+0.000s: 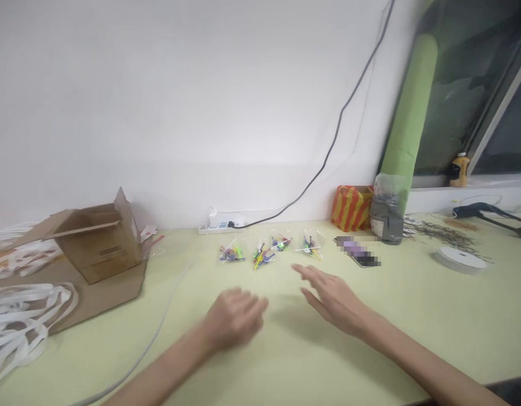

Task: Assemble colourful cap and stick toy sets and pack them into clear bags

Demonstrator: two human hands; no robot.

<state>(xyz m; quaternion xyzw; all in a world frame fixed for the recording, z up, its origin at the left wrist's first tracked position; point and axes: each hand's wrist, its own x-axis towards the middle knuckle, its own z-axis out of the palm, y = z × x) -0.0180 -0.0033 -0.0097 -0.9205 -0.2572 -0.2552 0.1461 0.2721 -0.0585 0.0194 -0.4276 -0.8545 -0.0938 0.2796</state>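
Both of my hands hover low over the pale yellow-green table point(286, 361), holding nothing. My left hand point(233, 318) has its fingers loosely curled but apart. My right hand point(330, 299) is stretched flat with the fingers spread, pointing left. Just beyond the hands lie several small clear bags of coloured pieces in a row: one at the left point(232, 253), one in the middle point(263, 257), one behind it point(281, 242) and one at the right point(310, 246). The right hand is nearest to the rightmost bag, without touching it.
An open cardboard box point(97, 239) and white strips point(19, 318) sit at the left. A power strip point(220, 227) and grey cable point(159, 327) lie by the wall. At the right: a phone point(357, 251), striped bag point(351, 207), wrapped jar point(386, 217), green roll point(410, 107), white tape roll point(460, 259).
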